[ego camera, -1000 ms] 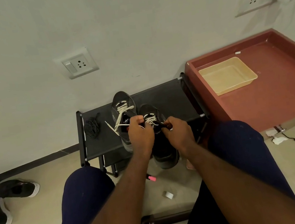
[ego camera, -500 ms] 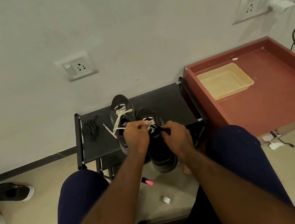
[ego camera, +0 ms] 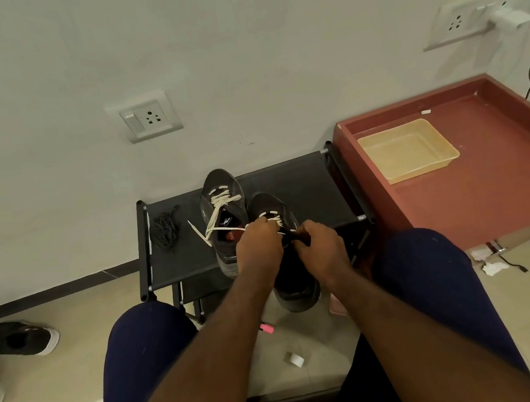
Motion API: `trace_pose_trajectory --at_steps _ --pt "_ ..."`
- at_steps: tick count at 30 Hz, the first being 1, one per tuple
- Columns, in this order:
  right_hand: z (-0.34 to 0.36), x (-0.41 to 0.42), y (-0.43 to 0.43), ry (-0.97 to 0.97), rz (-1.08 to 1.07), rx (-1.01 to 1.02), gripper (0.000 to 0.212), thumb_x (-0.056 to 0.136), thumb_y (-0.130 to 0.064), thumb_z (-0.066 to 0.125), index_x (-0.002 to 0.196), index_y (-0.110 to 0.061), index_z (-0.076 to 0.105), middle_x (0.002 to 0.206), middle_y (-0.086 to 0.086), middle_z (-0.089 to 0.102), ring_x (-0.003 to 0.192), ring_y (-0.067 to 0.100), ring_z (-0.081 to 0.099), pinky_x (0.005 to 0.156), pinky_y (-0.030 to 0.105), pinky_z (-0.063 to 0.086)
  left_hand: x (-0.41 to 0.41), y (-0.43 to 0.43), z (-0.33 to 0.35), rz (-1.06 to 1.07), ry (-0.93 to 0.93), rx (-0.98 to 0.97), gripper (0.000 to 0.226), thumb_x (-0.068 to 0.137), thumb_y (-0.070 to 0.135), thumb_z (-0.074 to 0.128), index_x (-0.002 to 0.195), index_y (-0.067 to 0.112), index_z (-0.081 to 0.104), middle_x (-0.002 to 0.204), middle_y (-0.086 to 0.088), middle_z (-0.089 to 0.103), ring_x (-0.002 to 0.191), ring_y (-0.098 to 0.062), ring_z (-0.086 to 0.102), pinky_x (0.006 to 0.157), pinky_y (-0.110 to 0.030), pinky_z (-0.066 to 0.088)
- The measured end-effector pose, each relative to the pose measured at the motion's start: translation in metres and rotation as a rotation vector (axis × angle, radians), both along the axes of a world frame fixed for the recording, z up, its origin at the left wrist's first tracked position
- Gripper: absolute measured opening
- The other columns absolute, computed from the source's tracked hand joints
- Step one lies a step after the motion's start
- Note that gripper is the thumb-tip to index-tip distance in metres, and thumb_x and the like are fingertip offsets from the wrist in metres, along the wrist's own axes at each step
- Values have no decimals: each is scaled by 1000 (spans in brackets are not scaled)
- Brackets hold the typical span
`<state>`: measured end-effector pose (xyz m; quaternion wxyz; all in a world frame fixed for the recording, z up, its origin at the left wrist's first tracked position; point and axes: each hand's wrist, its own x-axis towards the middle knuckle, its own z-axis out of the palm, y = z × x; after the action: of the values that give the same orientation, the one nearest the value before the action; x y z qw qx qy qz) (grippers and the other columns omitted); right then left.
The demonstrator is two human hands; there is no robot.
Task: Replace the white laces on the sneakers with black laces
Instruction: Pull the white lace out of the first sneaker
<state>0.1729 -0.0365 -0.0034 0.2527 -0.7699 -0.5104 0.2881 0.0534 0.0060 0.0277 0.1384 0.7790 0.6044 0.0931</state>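
fingers (ego camera: 260,228) on white lace (ego camera: 269,214), nearer sneaker (ego camera: 267,201)

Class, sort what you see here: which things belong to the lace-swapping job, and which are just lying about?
Job: near sneaker, far sneaker, white laces, black laces, left hand, right hand.
Lying about: yellow tray, pink marker, small white roll, floor shoes, wall socket.
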Motion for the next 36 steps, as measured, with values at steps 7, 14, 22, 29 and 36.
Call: trace_pose_trajectory --at_steps 7,14,22,29,36 --pt "1 2 4 19 -41 2 9 90 -33 66 95 -27 64 97 -3 68 91 21 65 82 41 56 -9 5 5 306 -508 -41 11 92 16 65 89 17 76 82 1 72 75 -14 67 74 -33 57" --pt "0 1 8 -5 -41 -9 12 90 -33 68 92 -23 62 95 -1 68 90 23 65 80 39 55 -16 2 19 153 -395 111 37 93 10 58 128 18 61 130 2 60 109 -14 60 87 -18 41" --pt "-1 1 2 38 -24 -13 8 92 -28 69 95 -24 63 96 -3 66 91 19 64 84 42 57 -2 5 4 -23 -20 -66 20 99 22 52 105 10 66 109 -8 62 100 -25 60 84 -37 49" --pt "-1 2 6 51 -33 14 9 89 -32 70 94 -25 66 98 -2 71 92 20 66 83 37 55 -9 11 12 556 -870 13 24 99 11 48 79 24 49 78 -4 61 67 -21 64 69 -48 57" --pt "-1 2 6 57 -33 -4 8 91 -30 68 97 -27 65 99 -4 69 93 18 66 82 38 56 -7 2 10 2 -235 -102 35 96 15 55 131 18 54 132 -1 53 110 -19 58 90 -34 50"
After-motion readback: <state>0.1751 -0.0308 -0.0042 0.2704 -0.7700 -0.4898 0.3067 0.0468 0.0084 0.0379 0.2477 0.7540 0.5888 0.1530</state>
